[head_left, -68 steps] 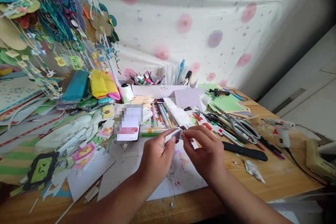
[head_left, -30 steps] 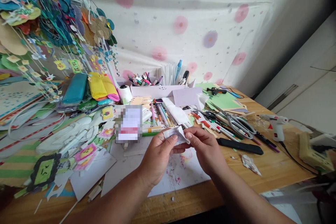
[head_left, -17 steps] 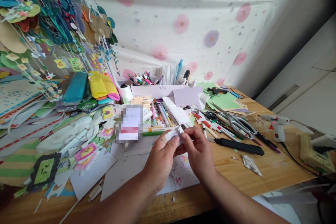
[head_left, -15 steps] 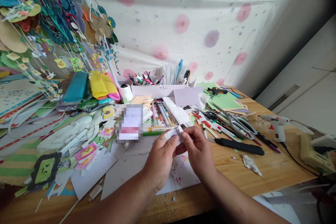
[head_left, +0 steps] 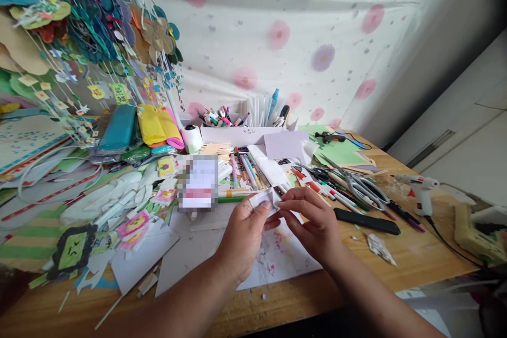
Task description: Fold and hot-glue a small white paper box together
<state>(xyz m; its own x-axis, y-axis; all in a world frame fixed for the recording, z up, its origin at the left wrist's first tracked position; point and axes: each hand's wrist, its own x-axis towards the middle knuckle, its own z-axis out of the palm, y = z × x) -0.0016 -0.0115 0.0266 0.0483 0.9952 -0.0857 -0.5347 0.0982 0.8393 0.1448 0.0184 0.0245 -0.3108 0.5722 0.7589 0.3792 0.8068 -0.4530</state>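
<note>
Both of my hands hold a small folded piece of white paper (head_left: 268, 198) just above the wooden table (head_left: 420, 264). My left hand (head_left: 246, 232) pinches its left side with thumb and fingers. My right hand (head_left: 315, 222) grips its right side, fingers curled over the fold. Under my hands lies a white sheet smeared with pink marks (head_left: 277, 261).
Markers and pens (head_left: 247, 169) lie scattered behind my hands, next to a blurred phone-like rectangle (head_left: 197, 184). Scissors (head_left: 362, 187), a black knife (head_left: 366, 221) and a glue gun (head_left: 422, 190) sit to the right. Paper cut-outs (head_left: 75, 245) and hanging decorations (head_left: 79, 26) crowd the left. A pen box (head_left: 241, 132) stands behind.
My hands have kept working the small white paper, shifting their grip and turning it slightly. The view has drifted a little; the table's things have not moved.
</note>
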